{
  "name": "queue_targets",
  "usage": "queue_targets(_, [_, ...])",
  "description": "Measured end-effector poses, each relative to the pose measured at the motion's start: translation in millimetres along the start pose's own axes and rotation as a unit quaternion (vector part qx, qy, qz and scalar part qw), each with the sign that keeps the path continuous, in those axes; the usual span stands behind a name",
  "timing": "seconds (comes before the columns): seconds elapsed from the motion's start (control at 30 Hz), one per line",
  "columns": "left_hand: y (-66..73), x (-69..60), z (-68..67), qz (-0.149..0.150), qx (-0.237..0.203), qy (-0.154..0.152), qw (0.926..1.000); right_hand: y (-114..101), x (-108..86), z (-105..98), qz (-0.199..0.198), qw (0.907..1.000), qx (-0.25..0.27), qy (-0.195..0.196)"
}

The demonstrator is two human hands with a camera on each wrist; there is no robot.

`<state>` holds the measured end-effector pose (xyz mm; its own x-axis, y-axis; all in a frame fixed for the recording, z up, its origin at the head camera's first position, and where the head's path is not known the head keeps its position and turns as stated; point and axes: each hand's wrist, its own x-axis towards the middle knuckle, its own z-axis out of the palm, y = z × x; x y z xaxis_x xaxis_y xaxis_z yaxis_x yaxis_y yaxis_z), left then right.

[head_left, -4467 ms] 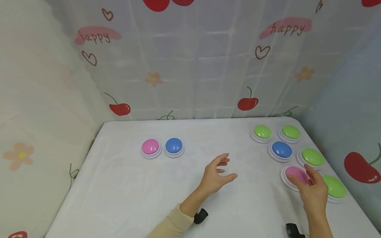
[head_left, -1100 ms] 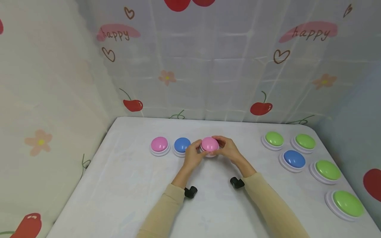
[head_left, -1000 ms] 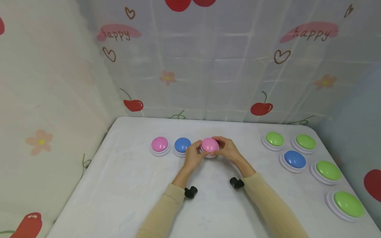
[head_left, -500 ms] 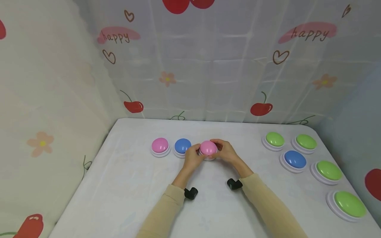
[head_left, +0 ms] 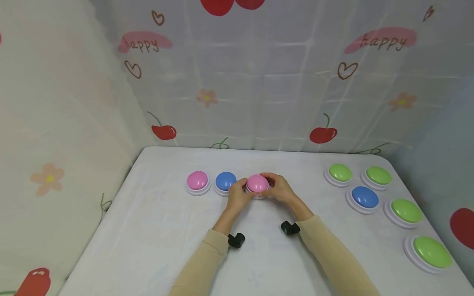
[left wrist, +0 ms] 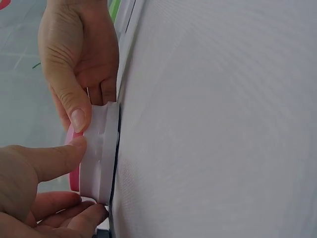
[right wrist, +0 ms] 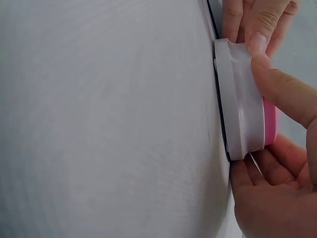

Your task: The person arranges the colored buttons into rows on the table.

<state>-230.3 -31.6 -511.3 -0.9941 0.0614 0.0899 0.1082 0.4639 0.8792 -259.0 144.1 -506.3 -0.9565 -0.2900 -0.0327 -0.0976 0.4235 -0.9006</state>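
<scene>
A pink push button (head_left: 257,183) with a white round base is held between both hands, third in a row at the table's back. My left hand (head_left: 238,197) grips its left side, and my right hand (head_left: 280,190) its right side. Both thumbs meet at the front of the white base (left wrist: 94,158) in the left wrist view. From the right wrist, the base (right wrist: 242,99) appears flat against the white tabletop, with fingers curved round its sides. Just left of my left hand is a blue button (head_left: 225,181), partly covered by the fingers. Another pink button (head_left: 197,181) stands further left.
At the table's right side are several green buttons, one nearest the front (head_left: 432,251) and one at the back (head_left: 340,172). A second blue button (head_left: 365,197) lies among them. The white table (head_left: 155,238) meets a printed curtain (head_left: 259,82) behind and at both sides.
The pink button has come from the right-hand group to the row beside the blue one, and my left hand has joined on it. Within the last second it shifted slightly left and nearer.
</scene>
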Motion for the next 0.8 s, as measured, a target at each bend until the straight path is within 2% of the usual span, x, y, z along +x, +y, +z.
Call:
queue_targets(0.1, [3.5, -0.6, -0.6, 0.004, 0.018, 0.010, 0.9998, -2, -0.3, 0, -0.003, 1.0000, -0.004, 0.004])
queue_targets(0.27, [10.7, -4.1, -0.2, 0.034, 0.066, 0.028, 0.9969, -2, -3.9, -2, -0.015, 0.9999, -0.002, -0.006])
queue_targets(0.37, [19.1, -10.1, -1.9, 0.045, 0.095, 0.031, 0.9940, -7, -11.6, -9, -0.015, 0.9998, 0.008, -0.009])
queue_targets(0.47, [31.9, -18.2, -7.1, 0.053, 0.096, 0.042, 0.9931, -12, -21.2, -19, -0.011, 0.9998, 0.018, 0.001])
queue_targets(0.53, [41.1, -23.8, -10.1, 0.058, 0.070, 0.048, 0.9947, -15, -29.2, -28, -0.007, 0.9996, 0.025, 0.012])
queue_targets(0.6, [50.5, -30.3, -11.3, 0.064, 0.027, 0.041, 0.9967, -16, -39.1, -37, -0.002, 0.9990, 0.032, 0.031])
queue_targets(0.67, [58.8, -37.2, -9.5, 0.070, -0.020, 0.017, 0.9972, -15, -52.2, -49, 0.002, 0.9979, 0.035, 0.055])
queue_targets(0.73, [66.3, -44.4, -4.9, 0.080, -0.066, -0.012, 0.9945, -10, -67.4, -62, 0.004, 0.9963, 0.031, 0.080])
queue_targets(0.8, [73.2, -52.1, 1.1, 0.088, -0.093, -0.043, 0.9908, -4, -84.3, -75, 0.010, 0.9941, 0.021, 0.106])
